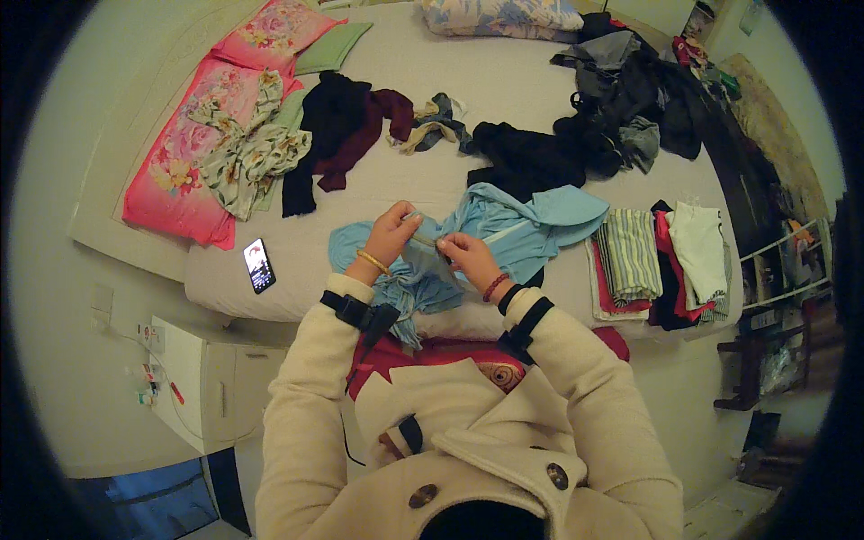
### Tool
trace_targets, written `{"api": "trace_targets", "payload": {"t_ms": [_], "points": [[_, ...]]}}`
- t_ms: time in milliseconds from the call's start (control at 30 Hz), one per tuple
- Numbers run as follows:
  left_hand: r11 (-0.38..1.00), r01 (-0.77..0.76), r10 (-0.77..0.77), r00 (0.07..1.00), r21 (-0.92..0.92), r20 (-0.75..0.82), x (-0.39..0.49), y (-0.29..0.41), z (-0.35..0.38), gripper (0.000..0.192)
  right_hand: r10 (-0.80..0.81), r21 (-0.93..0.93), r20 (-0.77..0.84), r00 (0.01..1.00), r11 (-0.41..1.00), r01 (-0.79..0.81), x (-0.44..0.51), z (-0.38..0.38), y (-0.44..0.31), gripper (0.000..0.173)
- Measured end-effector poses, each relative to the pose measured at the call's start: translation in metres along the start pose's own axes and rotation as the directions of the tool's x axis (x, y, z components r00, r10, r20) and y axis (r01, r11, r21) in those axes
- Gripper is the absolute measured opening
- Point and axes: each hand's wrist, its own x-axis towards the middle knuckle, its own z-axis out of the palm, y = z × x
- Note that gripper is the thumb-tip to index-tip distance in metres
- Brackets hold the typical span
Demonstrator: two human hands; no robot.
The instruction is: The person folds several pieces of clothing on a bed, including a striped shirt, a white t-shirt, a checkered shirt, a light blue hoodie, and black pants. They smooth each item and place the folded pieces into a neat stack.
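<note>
A light-blue garment (499, 223) lies rumpled on the bed's near side, partly raised between my hands. My left hand (393, 236) pinches one part of its edge, thumb against fingers. Just to the right, my right hand (469, 256) grips the same edge, where a narrow greyish strip shows between the hands; whether it is a zip or a seam I cannot tell. Loose blue folds (415, 290) hang below toward the bed's front edge. Black clothing (526, 155) lies directly beyond the blue garment.
Folded clothes (631, 256) are stacked at right, with a white folded one (698, 250) beside them. A lit phone (259, 265) lies at the bed's left edge. Floral pillows (196, 148), a floral-print cloth (246, 152) and dark clothes (634, 88) lie farther back. A white bedside cabinet (229, 378) stands lower left.
</note>
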Motion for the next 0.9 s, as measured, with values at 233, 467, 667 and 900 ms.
{"api": "trace_targets", "payload": {"t_ms": [233, 467, 667, 900], "points": [[0.95, -0.155, 0.19, 0.976, 0.273, -0.107, -0.008, 0.02, 0.011, 0.017, -0.519, -0.521, 0.029, 0.854, 0.721, 0.456, -0.015, 0.003, -0.008, 0.019], [0.92, -0.167, 0.247, 0.95, 0.356, -0.193, -0.01, 0.046, 0.006, 0.011, -0.456, -0.712, 0.175, 0.873, 0.553, 0.432, -0.024, -0.007, -0.052, 0.016], [0.956, -0.225, 0.272, 0.918, 0.188, -0.287, -0.005, 0.057, -0.004, 0.009, -0.272, -0.597, 0.175, 0.946, 0.735, 0.321, -0.012, -0.016, -0.053, 0.022], [0.931, -0.288, 0.36, 0.826, 0.224, -0.433, -0.013, 0.058, -0.02, 0.01, -0.283, -0.699, 0.165, 0.945, 0.642, 0.315, -0.002, -0.036, -0.02, 0.023]]}}
